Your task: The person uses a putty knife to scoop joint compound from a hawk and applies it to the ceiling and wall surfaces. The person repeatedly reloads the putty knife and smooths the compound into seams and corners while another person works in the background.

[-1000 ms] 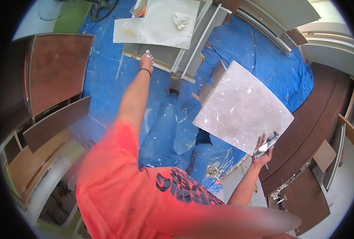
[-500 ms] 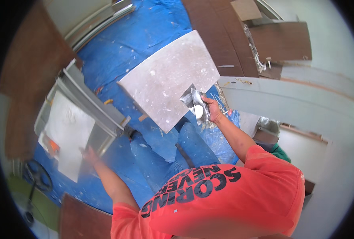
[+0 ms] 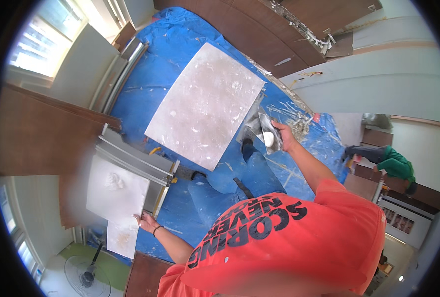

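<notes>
Right of centre, your right hand [image 3: 287,137] holds a metal plate [image 3: 267,123], thumb and fingers pinching its edge; it seems held face-up so the white dab [image 3: 269,139] stays on. At lower left, your left hand [image 3: 146,221] meets the edge of a white board [image 3: 131,198], fingers slightly bent; whether they grip it, you cannot tell from here. A white lump [image 3: 114,181] sits on that board, presumably for easy reach. The blue sheet [image 3: 153,64] likely shields the floor. Dark block lettering [image 3: 252,222] crosses your red shirt [image 3: 299,252]; no brand is clear.
</notes>
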### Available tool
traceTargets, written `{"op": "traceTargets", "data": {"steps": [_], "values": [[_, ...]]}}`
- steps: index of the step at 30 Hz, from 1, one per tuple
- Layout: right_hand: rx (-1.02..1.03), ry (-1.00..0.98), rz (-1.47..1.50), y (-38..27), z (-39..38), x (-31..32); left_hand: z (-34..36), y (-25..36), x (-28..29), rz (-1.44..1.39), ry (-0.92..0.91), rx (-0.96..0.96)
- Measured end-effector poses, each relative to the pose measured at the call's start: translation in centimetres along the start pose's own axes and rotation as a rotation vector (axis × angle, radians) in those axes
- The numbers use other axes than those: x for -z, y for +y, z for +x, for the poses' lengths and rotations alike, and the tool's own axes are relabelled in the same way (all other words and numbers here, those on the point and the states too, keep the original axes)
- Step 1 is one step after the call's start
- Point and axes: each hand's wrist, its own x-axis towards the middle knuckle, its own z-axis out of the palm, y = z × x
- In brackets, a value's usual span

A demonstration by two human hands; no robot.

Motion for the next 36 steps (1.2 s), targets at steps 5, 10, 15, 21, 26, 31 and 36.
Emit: {"op": "traceTargets", "data": {"steps": [5,10,15,21,26,31,36], "values": [[0.033,0.040,0.049,-5.9,-1.6,8.9,-12.2,-1.6,-9.7,0.176,-0.131,0.066],[0.091,0.065,-0.006,-14.0,-2.7,20.5,-24.0,-10.2,-16.2,0.338,-0.222,0.050],[0.207,0.104,0.012,-21.8,-4.2,26.5,-27.5,-22.1,-22.3,0.368,-0.314,0.232],[0.269,0.088,0.034,-26.4,-3.2,28.0,-33.9,-32.2,-27.3,0.445,-0.370,0.331],[0.228,0.045,0.026,-26.9,-4.0,26.8,-33.5,-36.3,-28.4,0.544,-0.365,0.420],[0.212,0.142,-0.019,-27.7,-4.1,26.5,-32.0,-39.1,-29.8,0.629,-0.439,0.460],[0.303,0.201,0.032,-27.8,-5.4,23.6,-21.1,-42.4,-27.0,0.916,-0.547,0.452]]}}
